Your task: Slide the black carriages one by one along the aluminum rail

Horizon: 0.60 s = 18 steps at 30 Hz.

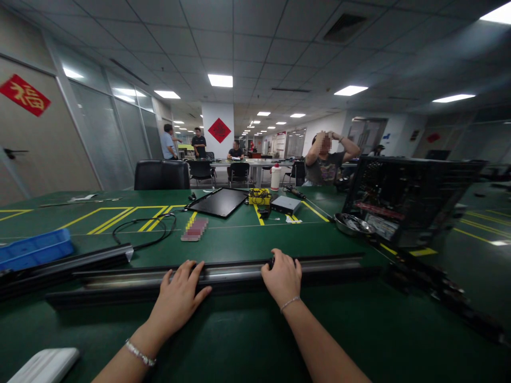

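Observation:
A long black metal channel with a shiny inner face lies across the green table in front of me. My left hand rests over its left half, fingers apart and thumb spread toward the near edge. On the right half, my right hand has its fingers curled down. A small dark thing shows between its thumb and fingers, too small to name. Another long black profile lies at an angle to the left, beside a blue plastic bin.
Beyond lie a black cable, a flat black panel, a grey drive box and a yellow box. An opened computer case stands right, beside a metal bowl. A person sits across the table.

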{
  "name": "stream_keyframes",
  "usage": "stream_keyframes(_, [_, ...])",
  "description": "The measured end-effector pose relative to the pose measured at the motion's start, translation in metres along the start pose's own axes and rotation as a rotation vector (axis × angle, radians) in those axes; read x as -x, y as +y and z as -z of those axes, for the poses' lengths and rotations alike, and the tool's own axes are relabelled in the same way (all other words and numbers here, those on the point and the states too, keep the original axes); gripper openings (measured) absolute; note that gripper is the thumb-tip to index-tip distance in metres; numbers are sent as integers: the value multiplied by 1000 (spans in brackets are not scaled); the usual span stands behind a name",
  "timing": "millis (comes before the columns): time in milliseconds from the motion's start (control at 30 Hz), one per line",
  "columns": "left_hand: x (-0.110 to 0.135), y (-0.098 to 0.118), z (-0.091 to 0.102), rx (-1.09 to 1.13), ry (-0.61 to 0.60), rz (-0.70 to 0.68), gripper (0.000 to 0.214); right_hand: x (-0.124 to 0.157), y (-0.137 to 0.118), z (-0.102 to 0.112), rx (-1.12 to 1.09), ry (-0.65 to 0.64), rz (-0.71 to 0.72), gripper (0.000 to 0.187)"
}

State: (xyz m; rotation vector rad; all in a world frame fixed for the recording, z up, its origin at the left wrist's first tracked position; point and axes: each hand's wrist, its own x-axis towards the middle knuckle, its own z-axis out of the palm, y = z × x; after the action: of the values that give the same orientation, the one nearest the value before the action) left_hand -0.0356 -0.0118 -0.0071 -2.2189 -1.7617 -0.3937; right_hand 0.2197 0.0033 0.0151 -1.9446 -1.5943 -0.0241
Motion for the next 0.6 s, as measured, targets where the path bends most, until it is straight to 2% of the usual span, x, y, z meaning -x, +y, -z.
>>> stream_keyframes(600, [0, 0, 1, 13, 11, 1, 56, -3, 4, 0, -35, -41, -7, 35])
